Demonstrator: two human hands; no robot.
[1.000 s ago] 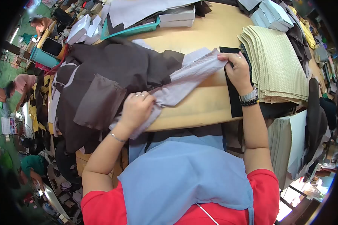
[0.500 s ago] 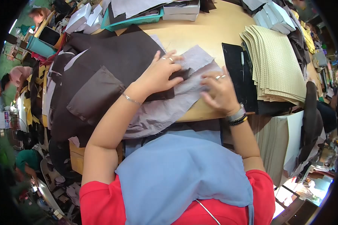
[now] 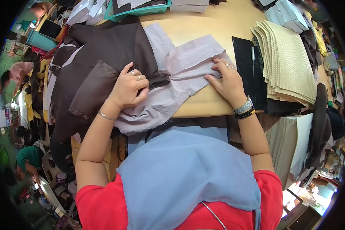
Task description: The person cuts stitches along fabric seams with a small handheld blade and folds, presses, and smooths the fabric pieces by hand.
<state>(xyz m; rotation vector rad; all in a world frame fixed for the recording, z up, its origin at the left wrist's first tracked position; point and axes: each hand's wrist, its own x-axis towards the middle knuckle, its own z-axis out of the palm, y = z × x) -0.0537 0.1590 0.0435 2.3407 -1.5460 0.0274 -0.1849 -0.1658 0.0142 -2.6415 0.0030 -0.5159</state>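
Dark brown fabric lies over the left of the table, joined or gathered near the middle to thin pale mauve lining fabric. My left hand rests on the brown fabric, its fingers curled into it and the index finger stretched out. Pale lining spreads under and below that wrist. At the lining's right edge, my right hand has thumb and fingers bent onto the cloth, holding it. A brown folded flap or pocket piece lies left of my left wrist.
A black mat with a slim white-handled tool lies to the right. Beyond it is a stack of cream textured sheets. A teal tray and white boxes stand at the back. Other people work at far left.
My left hand has moved left and down, and its fingers have curled. The right hand has settled onto the lining's right edge. The lining now spreads wider, with a gathered pucker in the middle.
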